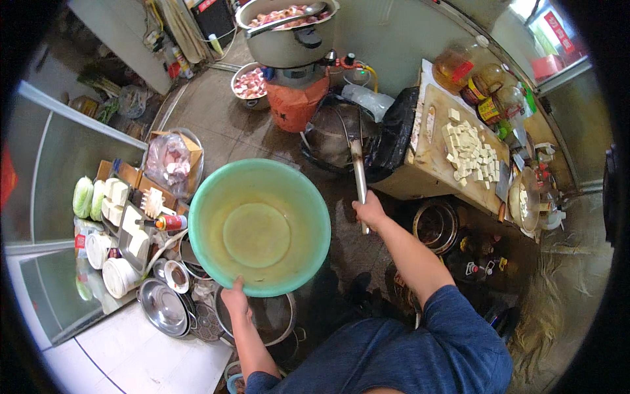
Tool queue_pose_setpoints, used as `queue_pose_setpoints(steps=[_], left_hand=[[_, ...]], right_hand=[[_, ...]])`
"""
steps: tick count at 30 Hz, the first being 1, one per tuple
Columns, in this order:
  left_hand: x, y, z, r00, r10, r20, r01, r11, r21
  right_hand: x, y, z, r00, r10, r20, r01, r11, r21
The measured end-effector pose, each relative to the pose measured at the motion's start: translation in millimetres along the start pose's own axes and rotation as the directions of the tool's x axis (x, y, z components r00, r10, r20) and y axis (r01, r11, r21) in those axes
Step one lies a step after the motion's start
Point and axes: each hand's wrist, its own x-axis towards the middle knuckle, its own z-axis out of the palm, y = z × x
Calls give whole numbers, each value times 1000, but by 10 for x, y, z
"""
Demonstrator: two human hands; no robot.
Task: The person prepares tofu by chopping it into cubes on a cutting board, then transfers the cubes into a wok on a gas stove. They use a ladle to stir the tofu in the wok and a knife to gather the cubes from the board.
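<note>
My left hand (237, 301) grips the near rim of a large green plastic basin (206, 197), thumb over the edge. The basin is tilted so its inside faces me; it looks bare apart from a yellowish tint and a small dark fleck near the rim. My right hand (371, 212) is closed around the metal handle of a long-handled strainer (360, 172), to the right of the basin. Its forked shank runs away from me to a wide, dark round head (337, 130), partly merged with dark things behind it, so its contents cannot be made out.
At right, a cutting board (433, 147) bears tofu cubes (472, 152) and a cleaver (502, 184), with oil bottles (453, 69) behind. Ahead, a pot of raw meat (290, 44) stands above an orange cylinder (298, 101). Metal bowls (160, 305) and tofu blocks (133, 221) are at left.
</note>
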Motion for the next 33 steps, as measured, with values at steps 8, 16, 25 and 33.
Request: queue_pose_setpoints(steps=[8, 16, 25, 33], left_hand=[[-84, -155, -306, 994, -87, -59, 72, 973, -218], [-129, -242, -569, 994, -79, -69, 57, 957, -283], [-66, -291, -688, 989, -50, -139, 14, 968, -251], [-10, -221, -633, 988, -19, -151, -15, 975, -222]], right_hand=[[401, -35, 253, 964, -104, -246, 66, 985, -157], [809, -219, 471, 944, -116, -310, -13, 923, -384], [485, -226, 606, 932, -134, -336, 48, 967, -251], [756, -373, 455, 970, 117, -211, -191, 908, -373]])
